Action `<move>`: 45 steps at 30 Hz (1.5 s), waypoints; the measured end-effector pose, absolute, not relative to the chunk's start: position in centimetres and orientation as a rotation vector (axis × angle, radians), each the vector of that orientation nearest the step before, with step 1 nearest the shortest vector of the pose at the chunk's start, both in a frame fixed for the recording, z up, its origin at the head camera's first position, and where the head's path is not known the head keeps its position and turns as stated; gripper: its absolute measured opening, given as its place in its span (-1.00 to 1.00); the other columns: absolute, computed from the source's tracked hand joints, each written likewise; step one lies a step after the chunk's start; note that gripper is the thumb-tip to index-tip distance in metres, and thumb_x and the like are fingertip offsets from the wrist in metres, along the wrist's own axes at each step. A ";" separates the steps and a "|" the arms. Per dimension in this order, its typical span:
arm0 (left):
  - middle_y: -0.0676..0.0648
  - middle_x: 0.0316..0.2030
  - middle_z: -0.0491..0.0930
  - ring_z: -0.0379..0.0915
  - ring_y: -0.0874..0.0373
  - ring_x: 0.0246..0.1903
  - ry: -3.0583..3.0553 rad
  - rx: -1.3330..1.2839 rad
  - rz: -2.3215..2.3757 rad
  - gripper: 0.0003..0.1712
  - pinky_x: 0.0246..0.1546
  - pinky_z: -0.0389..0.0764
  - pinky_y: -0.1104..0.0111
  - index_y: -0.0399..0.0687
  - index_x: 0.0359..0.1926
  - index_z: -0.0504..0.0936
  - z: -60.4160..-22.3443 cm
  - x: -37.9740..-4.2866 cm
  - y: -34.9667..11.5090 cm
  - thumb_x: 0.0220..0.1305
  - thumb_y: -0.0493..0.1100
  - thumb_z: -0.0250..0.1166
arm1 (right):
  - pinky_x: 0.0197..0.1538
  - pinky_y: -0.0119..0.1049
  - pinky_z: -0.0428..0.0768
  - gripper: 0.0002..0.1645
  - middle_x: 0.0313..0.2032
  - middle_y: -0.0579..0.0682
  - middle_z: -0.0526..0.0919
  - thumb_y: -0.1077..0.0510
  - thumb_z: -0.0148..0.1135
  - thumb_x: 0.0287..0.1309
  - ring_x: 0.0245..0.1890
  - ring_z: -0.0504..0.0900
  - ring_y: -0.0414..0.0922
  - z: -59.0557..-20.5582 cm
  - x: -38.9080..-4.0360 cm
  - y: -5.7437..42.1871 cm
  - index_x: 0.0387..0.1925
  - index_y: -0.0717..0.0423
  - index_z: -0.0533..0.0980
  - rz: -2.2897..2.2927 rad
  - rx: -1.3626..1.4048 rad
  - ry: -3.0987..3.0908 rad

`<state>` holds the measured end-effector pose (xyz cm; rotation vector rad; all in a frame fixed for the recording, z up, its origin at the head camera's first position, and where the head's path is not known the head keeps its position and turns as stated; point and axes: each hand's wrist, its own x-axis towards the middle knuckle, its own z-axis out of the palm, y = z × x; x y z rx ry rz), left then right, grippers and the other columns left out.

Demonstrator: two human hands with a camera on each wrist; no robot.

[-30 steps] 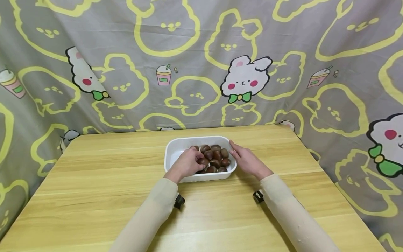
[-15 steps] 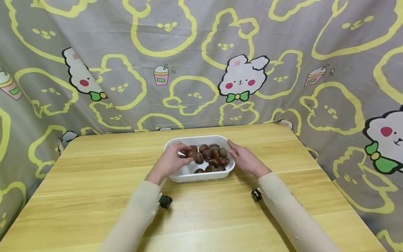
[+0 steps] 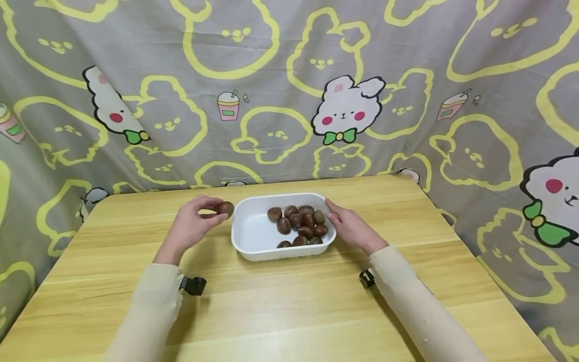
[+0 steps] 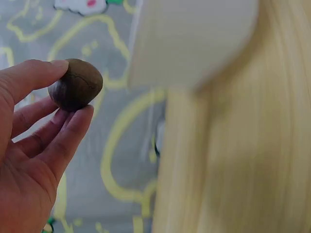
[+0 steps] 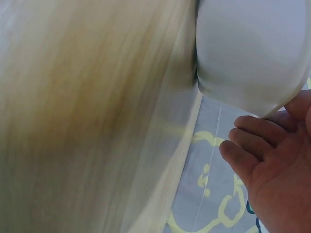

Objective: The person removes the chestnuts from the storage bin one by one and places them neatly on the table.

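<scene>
My left hand (image 3: 192, 223) pinches one brown chestnut (image 3: 224, 209) between thumb and fingertips, just outside the left end of a white plastic box (image 3: 244, 250). In the left wrist view that chestnut (image 4: 75, 85) shows whole, with a crack line on its shell. Several more chestnuts (image 3: 296, 221) lie inside the box, gathered toward its right side. At the box's right end, my right hand (image 3: 355, 229) holds the rim with thumb and index finger. The right wrist view has the other fingers (image 5: 250, 141) loosely bent below the box (image 5: 252, 53).
The box stands on a wood-grain table (image 3: 289, 311) near its far edge. A grey curtain (image 3: 271, 136) with yellow outlines and white cartoon rabbits hangs behind and around the table. Each wrist bears a small black camera (image 3: 193, 285).
The left hand has lifted a chestnut out of the box and carried it left, past the rim. The right hand has stayed at the box's right end.
</scene>
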<state>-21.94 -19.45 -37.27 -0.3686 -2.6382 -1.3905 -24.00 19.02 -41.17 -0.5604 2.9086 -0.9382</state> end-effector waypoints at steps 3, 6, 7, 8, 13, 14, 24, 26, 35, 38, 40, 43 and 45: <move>-0.06 -0.15 0.48 0.42 0.05 -0.13 -2.716 -0.288 -1.315 -0.52 -0.18 0.51 0.25 -0.15 -0.03 0.52 -37.6 -22.0 -21.4 0.04 -0.02 0.34 | 0.19 -0.09 0.20 -0.41 0.24 0.10 0.19 0.00 -0.18 0.34 0.18 0.24 0.02 -41.0 -24.1 18.8 0.34 0.01 0.01 -0.942 -0.577 2.901; -0.07 -0.15 0.48 0.40 -0.01 -0.11 -2.794 -0.231 -1.248 -0.51 -0.21 0.49 0.16 -0.12 -0.03 0.51 -38.1 -22.0 -22.8 0.06 0.04 0.32 | 0.19 -0.08 0.20 -0.40 0.23 0.12 0.19 0.01 -0.18 0.34 0.17 0.25 0.04 -40.9 -24.1 18.8 0.34 0.05 0.02 -0.947 -0.580 2.897; -0.07 -0.15 0.48 0.39 -0.02 -0.11 -2.811 -0.219 -1.236 -0.50 -0.21 0.48 0.15 -0.11 -0.04 0.51 -38.2 -22.1 -23.1 0.05 0.06 0.31 | 0.19 -0.08 0.20 -0.40 0.23 0.12 0.20 0.01 -0.18 0.34 0.17 0.25 0.04 -40.8 -24.1 18.9 0.34 0.06 0.03 -0.950 -0.572 2.895; -0.07 -0.16 0.49 0.39 -0.03 -0.10 -2.825 -0.207 -1.225 -0.50 -0.21 0.46 0.15 -0.10 -0.05 0.52 -38.4 -22.1 -23.3 0.05 0.08 0.31 | 0.19 -0.08 0.20 -0.40 0.23 0.13 0.20 0.01 -0.18 0.34 0.17 0.25 0.04 -40.8 -24.1 18.9 0.34 0.07 0.03 -0.949 -0.566 2.895; -0.10 -0.16 0.49 0.37 -0.05 -0.10 -2.873 -0.168 -1.199 -0.49 -0.19 0.42 0.14 -0.13 -0.06 0.53 -39.0 -22.6 -24.0 0.05 0.09 0.30 | 0.19 -0.08 0.18 -0.40 0.23 0.13 0.20 0.01 -0.18 0.34 0.18 0.24 0.04 -40.7 -24.0 19.0 0.34 0.03 0.01 -0.948 -0.544 2.886; -0.11 -0.16 0.49 0.37 -0.05 -0.11 -2.884 -0.160 -1.196 -0.49 -0.19 0.42 0.14 -0.15 -0.06 0.52 -39.1 -22.6 -24.1 0.06 0.09 0.30 | 0.19 -0.08 0.18 -0.40 0.23 0.13 0.20 0.00 -0.18 0.34 0.18 0.24 0.04 -40.7 -24.0 19.0 0.34 0.03 0.01 -0.947 -0.543 2.886; -0.24 -0.14 0.52 0.41 -0.07 -0.14 -3.005 -0.113 -1.135 -0.45 -0.20 0.45 0.15 -0.29 0.00 0.50 -40.2 -23.1 -25.1 0.10 0.02 0.28 | 0.19 -0.09 0.20 -0.41 0.23 0.12 0.20 0.02 -0.18 0.34 0.17 0.25 0.04 -40.7 -24.1 18.9 0.34 0.03 0.01 -0.953 -0.557 2.875; -0.23 -0.16 0.53 0.41 -0.06 -0.16 -3.017 -0.117 -1.129 -0.46 -0.21 0.45 0.16 -0.30 -0.01 0.50 -40.3 -23.1 -25.1 0.10 0.01 0.28 | 0.19 -0.08 0.19 -0.41 0.23 0.12 0.19 0.02 -0.18 0.35 0.18 0.24 0.04 -40.7 -24.1 18.9 0.34 0.05 0.01 -0.954 -0.561 2.874; -0.23 -0.14 0.52 0.41 -0.08 -0.14 -3.064 -0.137 -1.104 -0.47 -0.22 0.47 0.17 -0.32 -0.02 0.50 -40.4 -23.4 -25.5 0.13 0.00 0.26 | 0.20 -0.09 0.17 -0.40 0.25 0.10 0.16 0.00 -0.19 0.35 0.19 0.22 0.04 -40.6 -23.9 19.1 0.34 0.00 -0.01 -0.955 -0.541 2.857; -0.25 -0.13 0.51 0.41 -0.10 -0.14 -3.073 -0.148 -1.094 -0.48 -0.19 0.46 0.15 -0.34 -0.01 0.49 -40.3 -23.4 -25.6 0.14 -0.01 0.24 | 0.21 -0.10 0.15 -0.40 0.26 0.08 0.14 -0.01 -0.19 0.35 0.20 0.20 0.03 -40.6 -23.9 19.1 0.35 -0.01 -0.02 -0.971 -0.537 2.841; -0.27 -0.12 0.51 0.40 -0.11 -0.14 -3.080 -0.152 -1.092 -0.47 -0.18 0.46 0.14 -0.35 0.00 0.48 -40.2 -23.4 -25.6 0.15 -0.01 0.23 | 0.21 -0.10 0.15 -0.40 0.26 0.08 0.14 -0.01 -0.19 0.35 0.20 0.20 0.02 -40.6 -23.9 19.1 0.35 -0.01 -0.02 -0.983 -0.534 2.832; -0.30 -0.09 0.48 0.39 -0.14 -0.11 -3.088 -0.151 -1.105 -0.44 -0.17 0.45 0.12 -0.37 0.03 0.45 -40.4 -23.3 -25.7 0.16 0.00 0.22 | 0.21 -0.10 0.15 -0.40 0.25 0.09 0.14 -0.01 -0.19 0.34 0.20 0.20 0.03 -40.6 -23.9 19.2 0.35 -0.02 -0.02 -0.992 -0.525 2.825; -0.32 -0.07 0.46 0.37 -0.15 -0.09 -3.095 -0.138 -1.138 -0.41 -0.16 0.44 0.11 -0.38 0.06 0.42 -40.5 -23.2 -25.9 0.17 0.01 0.21 | 0.21 -0.09 0.15 -0.40 0.25 0.09 0.15 -0.01 -0.18 0.34 0.20 0.20 0.03 -40.7 -23.9 19.2 0.35 -0.02 -0.02 -0.995 -0.523 2.823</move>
